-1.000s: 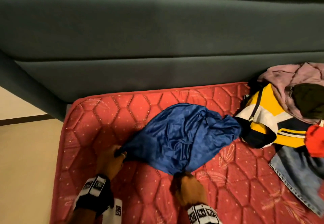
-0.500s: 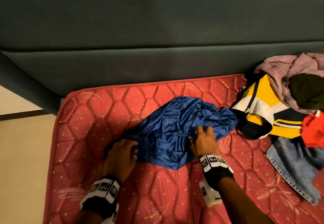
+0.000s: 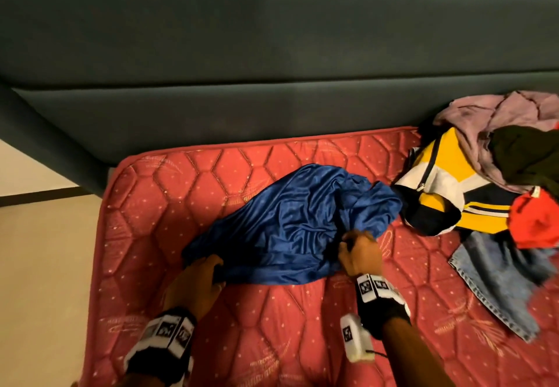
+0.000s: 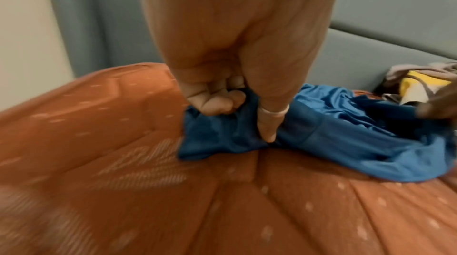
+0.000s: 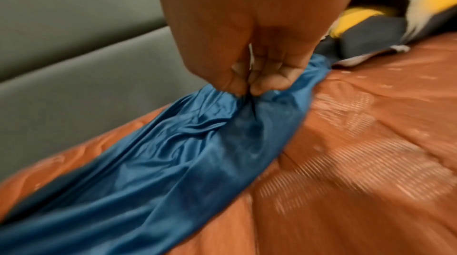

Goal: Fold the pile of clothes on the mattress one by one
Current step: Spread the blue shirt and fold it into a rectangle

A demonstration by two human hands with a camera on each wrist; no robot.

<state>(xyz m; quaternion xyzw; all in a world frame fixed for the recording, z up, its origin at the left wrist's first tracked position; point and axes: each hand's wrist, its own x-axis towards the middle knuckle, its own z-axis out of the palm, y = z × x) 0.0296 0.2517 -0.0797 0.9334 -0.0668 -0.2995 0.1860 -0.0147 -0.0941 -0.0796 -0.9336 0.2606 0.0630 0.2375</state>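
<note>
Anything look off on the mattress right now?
Nothing damaged. The blue garment is bunched and wrinkled, gripped by the left hand and right hand. The unfolded pile sprawls at the right.

Readable text: none that I can make out anywhere.
My wrist bands (image 3: pixel 374 287): black-and-white square marker patterns only, no letters or numbers.
White tag on the red garment (image 3: pixel 535 192): too small for me to read.
Mattress (image 3: pixel 272 341): printed pattern only, no words.

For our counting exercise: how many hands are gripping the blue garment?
2: the left hand pinches the blue garment at its near-left end, the right hand at its near-right edge.
</note>
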